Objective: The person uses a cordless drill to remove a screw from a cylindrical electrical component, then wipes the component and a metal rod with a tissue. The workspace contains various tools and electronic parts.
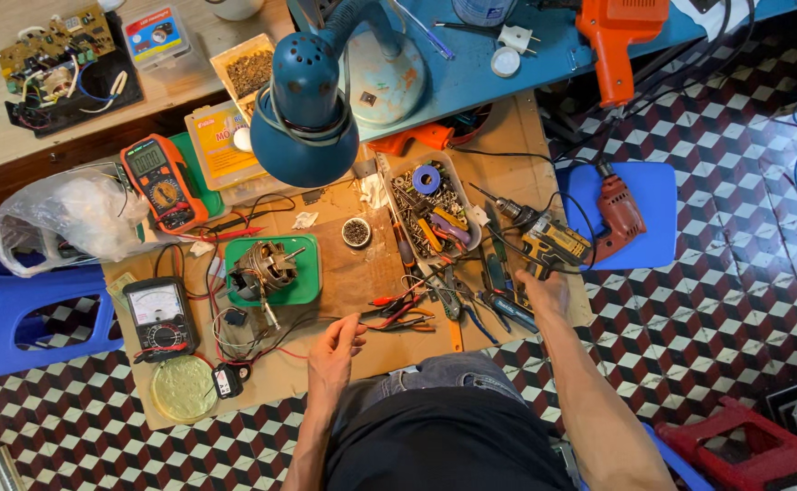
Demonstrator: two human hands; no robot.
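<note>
Drills: two; right hand at yellow drill.

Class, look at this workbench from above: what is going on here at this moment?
A person sits at a low cardboard-covered board crowded with tools. The right hand reaches to a yellow-and-black cordless drill, touching its grip. The left hand hovers open near thin wires and red-handled pliers. A small electric motor rests on a green tray, beside a black analogue meter.
</note>
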